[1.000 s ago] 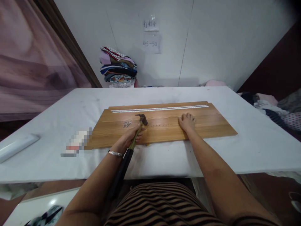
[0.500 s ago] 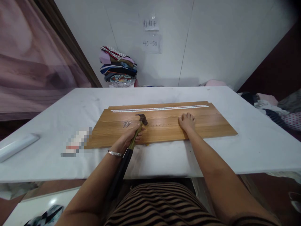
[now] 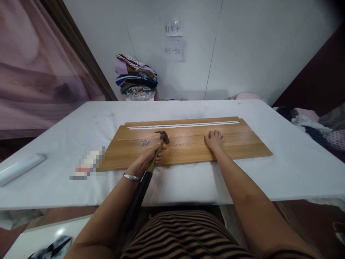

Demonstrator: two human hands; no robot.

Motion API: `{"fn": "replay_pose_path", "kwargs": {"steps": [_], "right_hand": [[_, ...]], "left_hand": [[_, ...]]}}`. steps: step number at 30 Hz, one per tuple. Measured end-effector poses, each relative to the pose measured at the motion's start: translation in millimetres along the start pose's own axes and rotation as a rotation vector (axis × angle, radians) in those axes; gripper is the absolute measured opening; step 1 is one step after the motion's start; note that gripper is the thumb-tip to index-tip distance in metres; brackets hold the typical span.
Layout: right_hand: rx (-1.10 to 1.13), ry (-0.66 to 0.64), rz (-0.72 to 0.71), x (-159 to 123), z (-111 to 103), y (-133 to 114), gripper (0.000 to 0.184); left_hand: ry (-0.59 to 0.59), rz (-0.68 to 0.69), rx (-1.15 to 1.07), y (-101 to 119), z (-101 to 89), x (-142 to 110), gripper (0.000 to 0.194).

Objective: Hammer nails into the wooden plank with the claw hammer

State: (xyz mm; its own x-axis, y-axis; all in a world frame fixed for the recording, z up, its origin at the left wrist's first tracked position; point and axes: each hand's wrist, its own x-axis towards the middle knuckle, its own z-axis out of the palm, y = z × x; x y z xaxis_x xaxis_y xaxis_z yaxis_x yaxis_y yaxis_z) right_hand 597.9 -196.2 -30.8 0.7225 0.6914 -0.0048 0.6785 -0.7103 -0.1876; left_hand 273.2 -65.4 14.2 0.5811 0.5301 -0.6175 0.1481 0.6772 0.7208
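Observation:
My left hand (image 3: 151, 154) is wrapped round the upper handle of a claw hammer (image 3: 145, 180), just below its rusty metal head. The hammer's black grip slants back toward my body along the inside of my left forearm. My right hand (image 3: 215, 141) rests on a wooden board (image 3: 242, 144), its fingers slightly bent and apart, with nothing visible in it. A small heap of nails (image 3: 146, 142) lies on the board to the left of the hammer head. Between the hammer head and my right hand runs a row of small dark marks (image 3: 185, 144), perhaps nails or holes.
Two thin white strips (image 3: 183, 125) stretch along the board's far side. The board lies on a white-covered table (image 3: 183, 183). At left are a blurred-out item (image 3: 88, 163) and a white roll (image 3: 21, 168). Folded clothes (image 3: 137, 77) are stacked against the wall.
Almost nothing differs. The view has shifted very slightly, while both hands and the hammer keep their places on the board.

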Motion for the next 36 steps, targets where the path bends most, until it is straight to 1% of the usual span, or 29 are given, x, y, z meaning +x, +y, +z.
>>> {"fn": "replay_pose_path", "kwargs": {"steps": [3,7,12,20,26,32,36], "right_hand": [[0.009,0.004,0.005,0,0,0,0.061],[0.018,0.009,0.010,-2,-2,-2,0.059],[0.020,0.006,0.009,-3,-4,-3,0.060],[0.011,0.008,0.010,-3,-3,-3,0.059],[0.010,0.006,0.011,-3,-3,-4,0.060],[0.011,-0.012,0.028,-2,-3,-5,0.060],[0.009,-0.003,0.013,-1,-1,-4,0.060]], "left_hand": [[-0.007,0.006,-0.019,1,-0.1,-1,0.042],[0.007,-0.023,0.002,3,3.0,-6,0.037],[0.005,-0.015,0.007,6,7.4,-12,0.034],[0.034,-0.031,0.036,6,6.9,-8,0.036],[-0.005,-0.022,0.015,6,4.3,-7,0.040],[0.065,-0.026,0.033,6,9.6,-11,0.040],[0.047,-0.029,0.027,9,12.7,-16,0.039]]}}
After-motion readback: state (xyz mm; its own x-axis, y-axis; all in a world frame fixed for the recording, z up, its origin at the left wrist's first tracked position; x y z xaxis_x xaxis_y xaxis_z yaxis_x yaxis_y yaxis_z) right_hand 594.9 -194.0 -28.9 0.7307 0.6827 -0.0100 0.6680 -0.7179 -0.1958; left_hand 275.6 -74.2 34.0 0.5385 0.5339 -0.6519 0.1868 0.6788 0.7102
